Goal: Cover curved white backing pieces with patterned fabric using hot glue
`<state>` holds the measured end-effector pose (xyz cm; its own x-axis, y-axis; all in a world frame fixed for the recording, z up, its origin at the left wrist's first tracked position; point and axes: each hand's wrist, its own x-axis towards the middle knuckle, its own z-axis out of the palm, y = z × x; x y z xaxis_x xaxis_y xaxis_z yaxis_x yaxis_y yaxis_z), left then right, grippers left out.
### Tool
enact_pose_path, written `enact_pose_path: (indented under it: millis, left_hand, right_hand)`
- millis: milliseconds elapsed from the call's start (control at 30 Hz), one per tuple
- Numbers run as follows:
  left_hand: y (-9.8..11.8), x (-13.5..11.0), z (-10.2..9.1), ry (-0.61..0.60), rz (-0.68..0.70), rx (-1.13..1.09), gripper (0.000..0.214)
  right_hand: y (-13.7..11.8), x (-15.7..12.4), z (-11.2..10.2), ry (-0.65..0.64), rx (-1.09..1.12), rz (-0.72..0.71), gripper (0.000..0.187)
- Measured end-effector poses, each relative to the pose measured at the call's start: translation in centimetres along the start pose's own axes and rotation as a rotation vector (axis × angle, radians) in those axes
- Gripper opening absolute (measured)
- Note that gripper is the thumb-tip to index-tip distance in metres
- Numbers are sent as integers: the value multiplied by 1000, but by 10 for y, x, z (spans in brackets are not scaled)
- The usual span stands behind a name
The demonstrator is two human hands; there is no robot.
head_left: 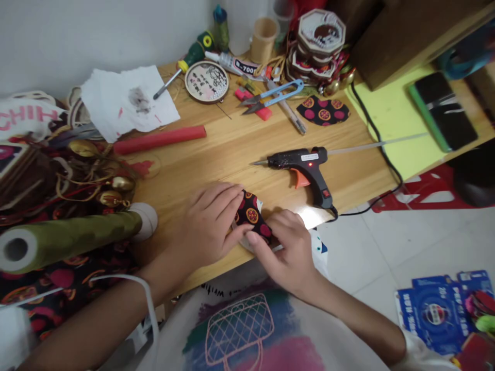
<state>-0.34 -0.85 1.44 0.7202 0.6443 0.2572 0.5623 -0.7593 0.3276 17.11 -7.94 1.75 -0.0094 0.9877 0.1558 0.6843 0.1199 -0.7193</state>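
A small piece of black patterned fabric [252, 212] with orange and magenta round motifs lies at the table's front edge, with a pale layer showing along its edges. My left hand [214, 219] grips its left side, fingers together over the top and thumb on the lower edge. My right hand [290, 250] holds the right side between thumb and curled fingers. The two thumbs almost meet at the lower edge. Beyond my right hand rests a black glue gun [305, 162] with an orange trigger and a lit red light, its nozzle pointing left.
Blue snips [276, 95], a fan-shaped fabric piece [324, 111] and a glue tube [240, 66] lie behind. At left are a red roll [160, 139], a green roll [77, 237] and gold bells [122, 183]. The glue gun's black cord [381, 149] crosses the right side.
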Motion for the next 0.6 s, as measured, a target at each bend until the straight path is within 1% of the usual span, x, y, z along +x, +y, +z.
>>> enact_pose_path:
  millis: [100, 200, 267, 333, 433, 467, 567, 600]
  left_hand:
    - [4, 1, 0, -31, 47, 78, 40]
    - [7, 2, -2, -54, 48, 125, 40]
    - [7, 2, -4, -77, 47, 149, 36]
    - [7, 2, -5, -109, 51, 154, 35]
    - [6, 0, -5, -154, 52, 149, 38]
    - [5, 0, -5, -165, 58, 159, 39]
    - [5, -1, -5, -167, 90, 213, 38]
    - [4, -1, -5, -162, 95, 229, 38]
  right_hand:
    - [-2, 1, 2, -16, -23, -5, 37]
    - [-2, 1, 2, -41, 5, -46, 31]
    - [-3, 0, -1, -84, 71, -45, 29]
    - [-6, -1, -6, -124, 158, 8, 29]
    - [-10, -3, -12, -187, 306, 178, 32]
    - [-11, -4, -12, -243, 396, 259, 32]
    - [-11, -6, -8, -482, 770, 527, 26]
    - [-11, -7, -6, -535, 867, 591, 24]
